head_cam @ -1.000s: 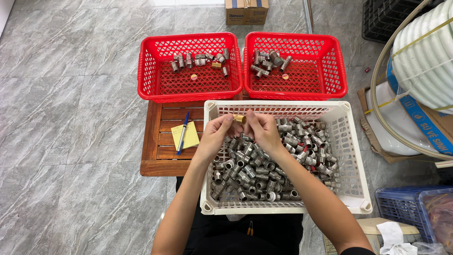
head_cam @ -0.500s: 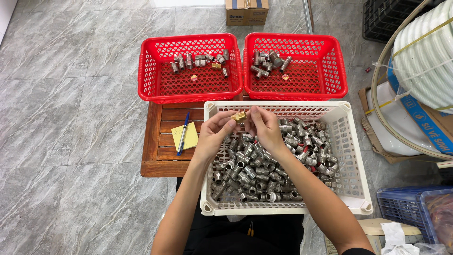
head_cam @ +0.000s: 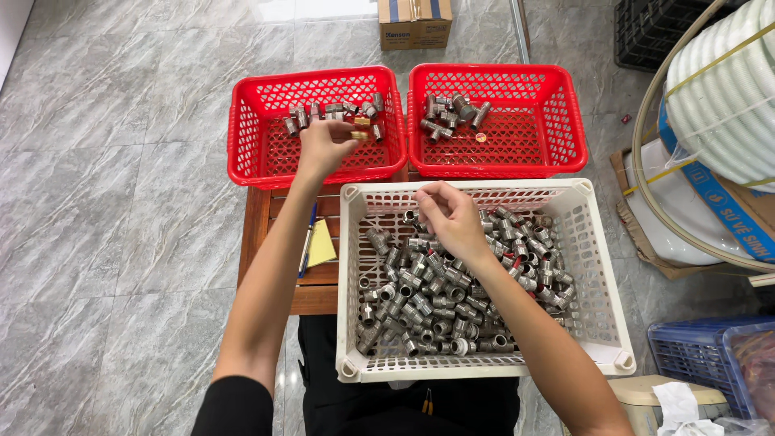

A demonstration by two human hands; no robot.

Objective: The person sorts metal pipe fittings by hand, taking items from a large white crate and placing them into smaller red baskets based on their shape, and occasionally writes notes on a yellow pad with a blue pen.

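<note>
My left hand (head_cam: 321, 147) reaches over the left red basket (head_cam: 242, 145) and pinches a small brass-coloured fitting (head_cam: 359, 135) at its fingertips. That basket holds several metal fittings along its far side. My right hand (head_cam: 448, 216) hovers over the white basket (head_cam: 601, 266), fingers curled together above a heap of silvery metal pipe fittings (head_cam: 436, 299); I cannot tell whether it holds anything. The right red basket (head_cam: 569, 121) holds several fittings and a small red cap.
A low wooden table (head_cam: 257, 234) under the baskets carries a blue pen (head_cam: 307, 234) and a yellow notepad (head_cam: 322, 244). A cardboard box (head_cam: 414, 22) stands behind. Coiled white hose (head_cam: 718, 105) and a blue crate (head_cam: 710, 363) are at the right.
My left hand left the white basket and moved up and left to the left red basket, carrying the brass-coloured fitting. My right hand stayed over the white basket.
</note>
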